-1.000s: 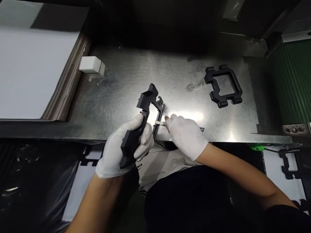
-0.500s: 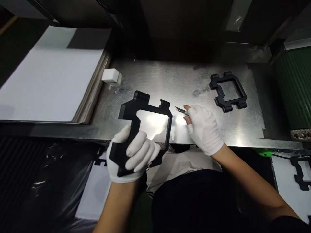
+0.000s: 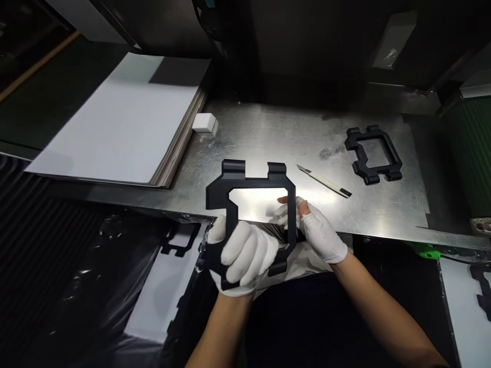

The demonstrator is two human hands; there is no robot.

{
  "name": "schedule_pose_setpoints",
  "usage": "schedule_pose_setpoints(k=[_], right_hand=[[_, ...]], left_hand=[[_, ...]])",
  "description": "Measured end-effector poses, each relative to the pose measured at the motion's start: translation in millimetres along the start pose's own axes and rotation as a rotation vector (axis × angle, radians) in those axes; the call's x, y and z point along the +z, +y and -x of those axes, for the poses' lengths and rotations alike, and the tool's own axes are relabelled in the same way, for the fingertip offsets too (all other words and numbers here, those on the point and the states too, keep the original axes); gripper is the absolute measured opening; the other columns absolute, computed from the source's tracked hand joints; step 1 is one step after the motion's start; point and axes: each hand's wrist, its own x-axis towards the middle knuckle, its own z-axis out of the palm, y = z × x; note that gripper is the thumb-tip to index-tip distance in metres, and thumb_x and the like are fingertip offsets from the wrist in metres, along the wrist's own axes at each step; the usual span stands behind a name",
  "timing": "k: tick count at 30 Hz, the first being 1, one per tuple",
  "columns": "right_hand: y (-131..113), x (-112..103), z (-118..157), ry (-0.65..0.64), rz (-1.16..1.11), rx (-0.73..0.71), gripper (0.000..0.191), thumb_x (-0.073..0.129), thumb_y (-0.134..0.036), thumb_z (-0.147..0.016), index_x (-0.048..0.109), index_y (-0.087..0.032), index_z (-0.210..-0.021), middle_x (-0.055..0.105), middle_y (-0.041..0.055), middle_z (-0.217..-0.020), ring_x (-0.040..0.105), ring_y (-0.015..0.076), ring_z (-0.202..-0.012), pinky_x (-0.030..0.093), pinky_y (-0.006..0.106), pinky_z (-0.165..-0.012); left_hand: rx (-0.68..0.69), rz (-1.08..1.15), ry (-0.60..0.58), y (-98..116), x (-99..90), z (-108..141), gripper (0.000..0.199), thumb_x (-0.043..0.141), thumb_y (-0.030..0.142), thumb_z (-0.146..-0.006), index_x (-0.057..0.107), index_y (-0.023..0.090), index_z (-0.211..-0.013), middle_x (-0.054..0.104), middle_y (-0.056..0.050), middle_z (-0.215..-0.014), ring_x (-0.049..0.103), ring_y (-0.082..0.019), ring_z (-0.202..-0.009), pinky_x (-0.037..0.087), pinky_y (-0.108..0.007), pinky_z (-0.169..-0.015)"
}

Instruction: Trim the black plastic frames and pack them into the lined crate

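Black frame (image 3: 251, 180) in both hands, apparently.

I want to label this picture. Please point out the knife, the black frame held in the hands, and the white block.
knife (image 3: 324, 182), head view, on its white handle.
black frame (image 3: 251, 179), head view, on its top bar.
white block (image 3: 203, 122), head view, on its top face.

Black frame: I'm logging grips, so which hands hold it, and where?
Both: left hand grips the black frame's lower-left corner; right hand pinches its right side.
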Motion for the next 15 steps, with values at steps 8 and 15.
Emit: schedule_pose_setpoints(k=[8, 15], right_hand=[[3.4, -2.9, 5.8, -0.103, -0.249, 0.049, 0.046, 0.089, -0.061, -0.094, 0.078, -0.024, -0.12, 0.07, 0.0015, -0.096, 0.066, 0.0128, -0.077, 0.059, 0.024, -0.075], [-19.0, -6.6, 44.4, -0.014, 0.099, 0.175, 0.049, 0.093, -0.059, -0.089, 0.074, -0.026, -0.121, 0.073, 0.0036, -0.091, 0.072, 0.0194, -0.078, 0.062, 0.029, -0.07]], left_hand=[[0.138, 0.718, -0.024, 15.8, 27.7, -2.5, 0.069, 0.052, 0.061, -0.106, 0.029, 0.028, -0.05, 0.016, 0.007, -0.029, 0.027, -0.013, -0.02, 0.031, -0.03, -0.034], [0.076, 0.197, 0.351, 10.7, 4.8, 29.7, 0.042, 0.069, 0.062, -0.098, 0.07, 0.02, -0.096, 0.071, -0.004, -0.082, 0.073, -0.026, -0.085, 0.059, -0.038, -0.084]])
